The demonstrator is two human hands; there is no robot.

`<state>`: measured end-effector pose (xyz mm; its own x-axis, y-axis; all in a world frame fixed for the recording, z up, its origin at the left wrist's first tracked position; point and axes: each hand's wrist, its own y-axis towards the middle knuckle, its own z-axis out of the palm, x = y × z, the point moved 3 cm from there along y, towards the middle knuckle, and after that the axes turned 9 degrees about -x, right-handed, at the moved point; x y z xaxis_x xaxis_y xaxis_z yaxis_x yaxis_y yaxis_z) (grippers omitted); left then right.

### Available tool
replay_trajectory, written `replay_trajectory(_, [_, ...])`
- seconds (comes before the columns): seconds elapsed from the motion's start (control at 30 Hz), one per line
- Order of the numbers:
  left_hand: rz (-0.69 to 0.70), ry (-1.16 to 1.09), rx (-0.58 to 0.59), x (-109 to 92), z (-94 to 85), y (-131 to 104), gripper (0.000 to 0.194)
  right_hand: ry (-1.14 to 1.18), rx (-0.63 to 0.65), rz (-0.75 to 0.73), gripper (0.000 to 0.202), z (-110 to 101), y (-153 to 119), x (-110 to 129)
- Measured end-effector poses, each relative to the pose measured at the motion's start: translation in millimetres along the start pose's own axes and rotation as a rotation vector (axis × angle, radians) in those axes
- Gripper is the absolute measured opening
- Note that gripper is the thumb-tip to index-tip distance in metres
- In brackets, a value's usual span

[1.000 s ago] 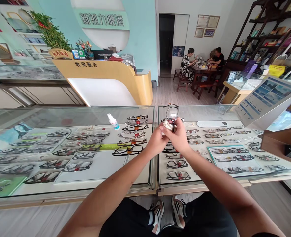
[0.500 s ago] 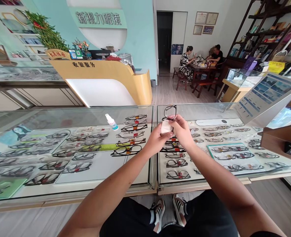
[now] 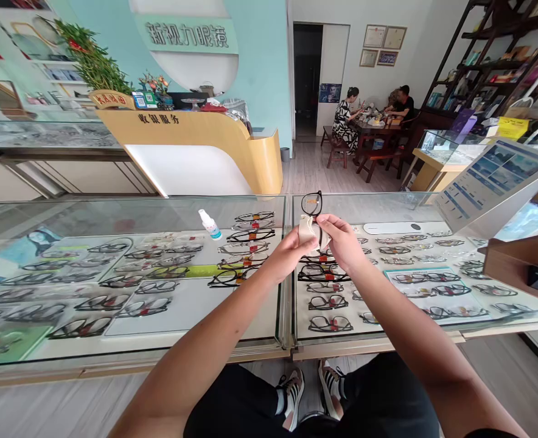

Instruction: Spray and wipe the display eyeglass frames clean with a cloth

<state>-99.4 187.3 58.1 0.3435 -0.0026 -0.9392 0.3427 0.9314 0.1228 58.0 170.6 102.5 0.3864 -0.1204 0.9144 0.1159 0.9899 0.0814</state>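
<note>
Above the glass counter, a pair of black-framed eyeglasses (image 3: 312, 204) is held on end, one lens up and the other low between my hands. My left hand (image 3: 291, 252) pinches a cream cloth (image 3: 306, 232) that lies around the lower lens. Closed on the frame near its bridge is my right hand (image 3: 342, 239), with its fingertips beside the cloth. Part of the lower lens is hidden by the cloth and fingers. A white spray bottle (image 3: 210, 225) with a blue-banded label stands on the counter, to the left of my hands.
Rows of eyeglasses (image 3: 328, 302) lie under the glass counter top (image 3: 251, 331). A tilted display board (image 3: 492, 182) and a brown stand (image 3: 520, 264) are at the right. Beyond the counter is a yellow reception desk (image 3: 264, 161); two people sit at a far table (image 3: 369, 126).
The eyeglasses have turned a little and moved slightly left and up. More of the cloth shows now, as my fingers have shifted around the lower lens.
</note>
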Motion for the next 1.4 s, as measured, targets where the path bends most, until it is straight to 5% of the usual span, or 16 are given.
replay_trajectory(0.1, [0.002, -0.005, 0.036, -1.3, 0.4, -0.6, 0.073, 0.021, -0.003, 0.017, 0.061, -1.2, 1.1, 0.0])
replay_trajectory(0.3, [0.061, 0.074, -0.101, 7.6, -5.2, 5.4, 0.075, 0.024, 0.055, 0.013, 0.057, 0.3, 0.5, -2.0])
replay_trajectory(0.57, [0.089, 0.062, -0.14, -12.6, 7.4, -3.3, 0.066, 0.048, 0.103, 0.0, 0.051, 3.3, 0.0, -7.8])
replay_trajectory(0.8, [0.015, -0.004, -0.152, -10.7, 9.9, -2.5, 0.063, 0.037, 0.073, -0.127, 0.042, 6.5, -4.1, -5.9])
replay_trajectory(1.4, [-0.053, 0.112, -0.201, -18.4, 3.4, -2.5, 0.065, 0.059, 0.062, -0.055, 0.044, 6.4, -7.9, -0.6])
